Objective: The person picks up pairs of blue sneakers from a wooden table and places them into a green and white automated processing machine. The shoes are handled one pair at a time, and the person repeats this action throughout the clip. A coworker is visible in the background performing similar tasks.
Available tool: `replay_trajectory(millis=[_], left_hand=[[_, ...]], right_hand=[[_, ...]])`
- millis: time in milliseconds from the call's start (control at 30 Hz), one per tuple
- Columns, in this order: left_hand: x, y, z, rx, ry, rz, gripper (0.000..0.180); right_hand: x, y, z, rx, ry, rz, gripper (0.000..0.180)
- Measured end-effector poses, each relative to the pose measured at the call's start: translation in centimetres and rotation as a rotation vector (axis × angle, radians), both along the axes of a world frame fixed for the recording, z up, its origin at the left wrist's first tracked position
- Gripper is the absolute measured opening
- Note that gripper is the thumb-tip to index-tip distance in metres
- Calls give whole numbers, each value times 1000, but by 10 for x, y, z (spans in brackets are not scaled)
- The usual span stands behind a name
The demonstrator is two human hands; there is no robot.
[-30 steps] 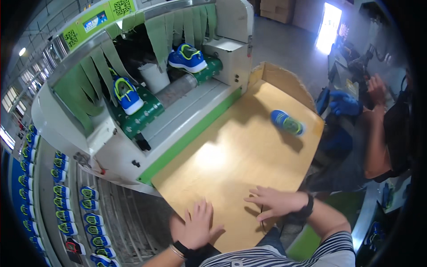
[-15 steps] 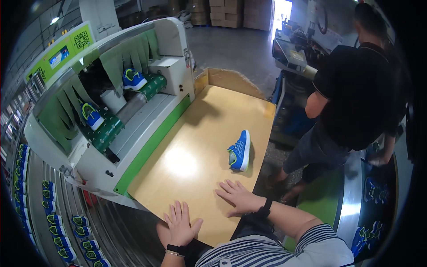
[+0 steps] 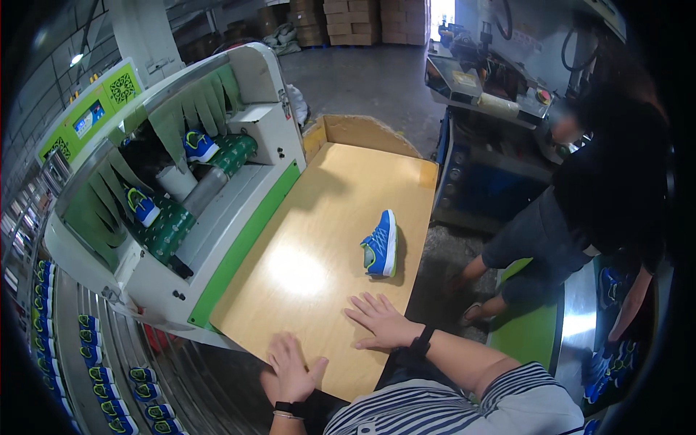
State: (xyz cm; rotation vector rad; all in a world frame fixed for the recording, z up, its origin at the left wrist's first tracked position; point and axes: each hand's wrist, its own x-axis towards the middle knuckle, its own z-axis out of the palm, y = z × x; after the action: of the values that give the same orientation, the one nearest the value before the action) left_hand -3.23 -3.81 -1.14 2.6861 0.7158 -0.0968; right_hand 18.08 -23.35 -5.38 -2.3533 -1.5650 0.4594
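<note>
Head view shows a single blue shoe [image 3: 380, 245] lying on its side on a wooden tabletop [image 3: 326, 203], its toe pointing away from the person and its white sole turned to the right. It sits just beyond the fingertips of the right hand [image 3: 383, 324], near them but apart. That hand is palm down, fingers fanned wide, gripping nothing. The left hand [image 3: 292, 370], slightly blurred, is also spread open and holds nothing; it is at the near edge of the tabletop, farther from the shoe, which lies ahead of it and to its right. Beyond the tabletop's left side, a white machine [image 3: 254, 69] has two more blue shoes [image 3: 199, 147] on its green belts [image 3: 235, 154].
</note>
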Motion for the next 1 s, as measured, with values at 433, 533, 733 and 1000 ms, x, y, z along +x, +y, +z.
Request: replay_trajectory(millis=[433,533,733,1000], left_hand=[[-41,43,-95,-1409,-794,747,18],[-44,43,-86,-1388,-702,827,19],[-76,61,-99,-1449,-619,773,22],[-91,66,-93,-1398,-618,744,20]], right_hand=[[-4,4,-8,-56,-122,19,94],[-6,-1,-10,-12,-139,22,92],[-32,-3,-16,3,-175,30,90],[-52,1,-5,70,-129,-17,85]])
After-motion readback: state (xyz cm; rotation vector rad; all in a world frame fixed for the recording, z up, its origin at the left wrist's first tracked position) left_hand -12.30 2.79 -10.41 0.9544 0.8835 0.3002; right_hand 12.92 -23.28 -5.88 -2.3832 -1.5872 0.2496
